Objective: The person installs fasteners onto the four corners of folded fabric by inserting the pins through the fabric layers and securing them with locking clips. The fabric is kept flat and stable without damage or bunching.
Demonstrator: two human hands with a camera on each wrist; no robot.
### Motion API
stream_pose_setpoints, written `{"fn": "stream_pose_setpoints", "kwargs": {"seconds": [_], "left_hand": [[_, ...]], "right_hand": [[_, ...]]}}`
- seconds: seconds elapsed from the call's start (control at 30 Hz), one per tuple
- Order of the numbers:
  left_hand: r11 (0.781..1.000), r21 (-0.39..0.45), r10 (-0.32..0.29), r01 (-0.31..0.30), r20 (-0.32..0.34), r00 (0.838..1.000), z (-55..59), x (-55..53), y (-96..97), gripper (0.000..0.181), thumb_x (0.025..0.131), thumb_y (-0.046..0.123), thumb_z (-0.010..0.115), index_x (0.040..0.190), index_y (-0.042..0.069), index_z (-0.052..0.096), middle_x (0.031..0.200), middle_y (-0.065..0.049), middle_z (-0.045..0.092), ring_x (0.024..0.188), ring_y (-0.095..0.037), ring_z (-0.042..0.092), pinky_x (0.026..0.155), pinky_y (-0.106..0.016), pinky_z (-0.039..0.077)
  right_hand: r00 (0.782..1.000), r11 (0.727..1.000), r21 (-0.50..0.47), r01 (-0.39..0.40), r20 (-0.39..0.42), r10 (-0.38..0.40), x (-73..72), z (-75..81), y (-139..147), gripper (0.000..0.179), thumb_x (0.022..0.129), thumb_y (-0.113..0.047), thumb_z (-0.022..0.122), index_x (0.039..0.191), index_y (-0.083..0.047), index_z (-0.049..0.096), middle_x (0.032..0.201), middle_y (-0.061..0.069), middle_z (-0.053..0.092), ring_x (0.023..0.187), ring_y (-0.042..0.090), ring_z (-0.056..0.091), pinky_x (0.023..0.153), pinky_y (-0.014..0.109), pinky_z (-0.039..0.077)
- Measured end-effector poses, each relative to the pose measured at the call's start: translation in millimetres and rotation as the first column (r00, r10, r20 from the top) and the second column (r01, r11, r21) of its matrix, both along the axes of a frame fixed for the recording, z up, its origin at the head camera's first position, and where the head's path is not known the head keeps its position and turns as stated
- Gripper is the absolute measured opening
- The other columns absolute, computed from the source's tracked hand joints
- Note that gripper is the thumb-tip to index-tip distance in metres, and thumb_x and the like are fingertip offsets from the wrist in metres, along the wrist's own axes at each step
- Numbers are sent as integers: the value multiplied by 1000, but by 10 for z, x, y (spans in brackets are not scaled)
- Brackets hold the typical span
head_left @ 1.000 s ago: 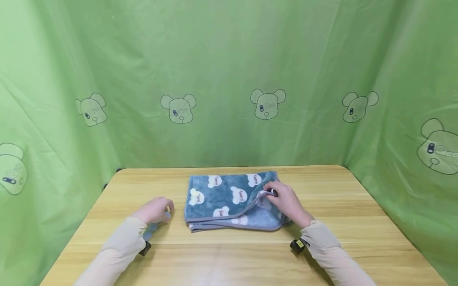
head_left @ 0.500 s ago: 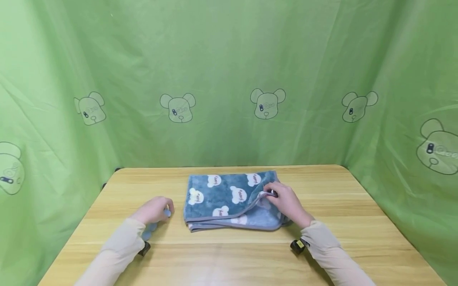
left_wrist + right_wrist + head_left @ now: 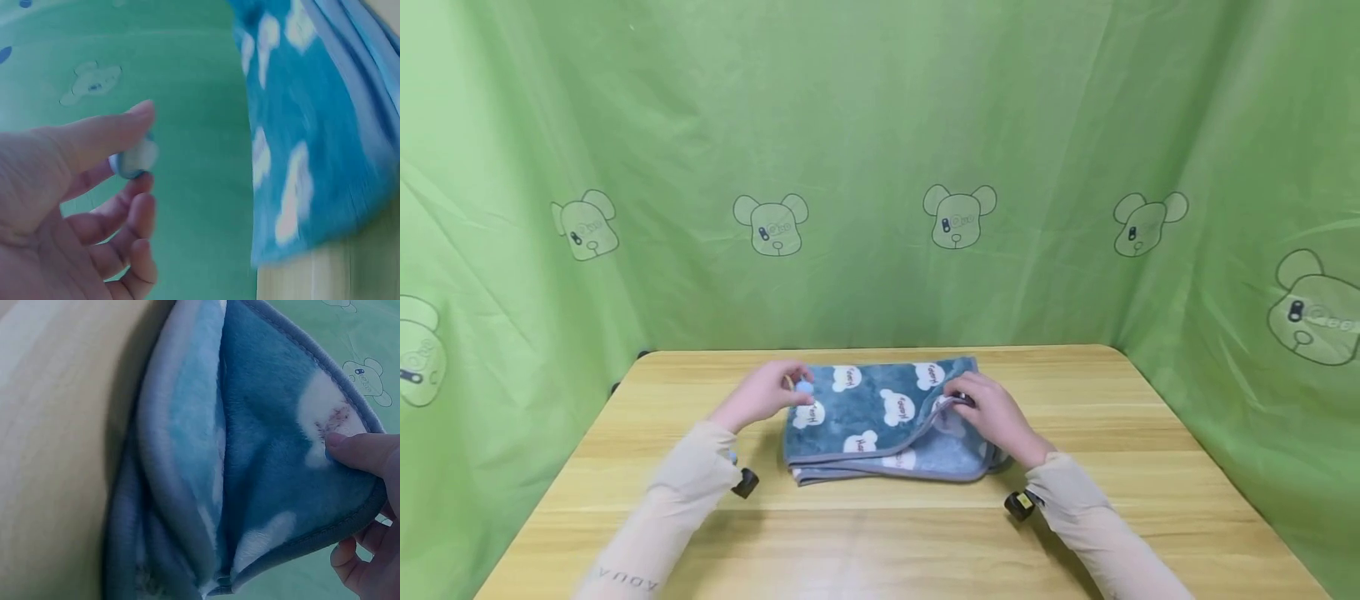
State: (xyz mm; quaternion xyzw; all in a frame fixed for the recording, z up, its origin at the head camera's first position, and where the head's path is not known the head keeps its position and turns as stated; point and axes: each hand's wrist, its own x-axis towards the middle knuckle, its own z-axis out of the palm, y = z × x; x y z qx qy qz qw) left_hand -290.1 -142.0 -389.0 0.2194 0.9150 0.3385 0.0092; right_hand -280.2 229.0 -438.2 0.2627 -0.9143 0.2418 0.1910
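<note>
A folded teal blanket (image 3: 850,425) with white bear-head prints and grey edging lies on the wooden table. My right hand (image 3: 996,412) pinches its upper layer near the right side, lifting the edge. In the right wrist view, the thumb presses on a white print at the blanket's corner, and a fold gapes beside it. My left hand (image 3: 762,393) is over the blanket's left end, pinching a small light-blue round piece (image 3: 804,388) between thumb and fingertips. The left wrist view shows this rounded piece (image 3: 142,156) blurred, apart from the blanket; its exact kind is unclear.
Another bit of light blue (image 3: 733,457) peeks out beside my left cuff, mostly hidden by it. The wooden table (image 3: 880,550) extends around the blanket. Green curtain (image 3: 865,283) with bear-face drawings stands behind and on both sides.
My left hand has moved right and away from me, from the row of light-blue round pieces to over the blanket's left end, carrying one piece. The right hand keeps its hold.
</note>
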Motion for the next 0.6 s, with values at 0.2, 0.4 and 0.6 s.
{"fn": "stream_pose_setpoints", "kwargs": {"seconds": [0.2, 0.4, 0.6], "left_hand": [[958, 275, 65, -84, 79, 995, 6, -53, 443, 29, 84, 16, 75, 110, 7, 68, 102, -10, 68, 82, -16, 60, 74, -30, 52], [882, 459, 10, -109, 213, 977, -82, -97, 832, 31, 85, 14, 74, 115, 8, 67, 111, -10, 68, 92, -18, 61, 78, -29, 52], [822, 551, -69, -144, 348, 935, -221, -180, 1143, 34, 86, 19, 73, 119, 13, 67, 115, -5, 68, 94, -13, 60, 80, -34, 49]], "right_hand": [[999, 999, 14, -29, -21, 29, -39, -22, 7, 20, 80, -8, 75, 99, -12, 70, 101, 4, 70, 100, 25, 64, 92, 47, 52], [998, 998, 14, -53, -27, 54, -57, -35, 11, 22, 80, -7, 75, 100, -12, 70, 104, 4, 70, 102, 24, 63, 94, 46, 52], [997, 998, 23, -62, -35, 63, -64, -49, 16, 24, 78, -6, 76, 101, -12, 70, 104, 4, 70, 100, 23, 62, 92, 46, 52]]}}
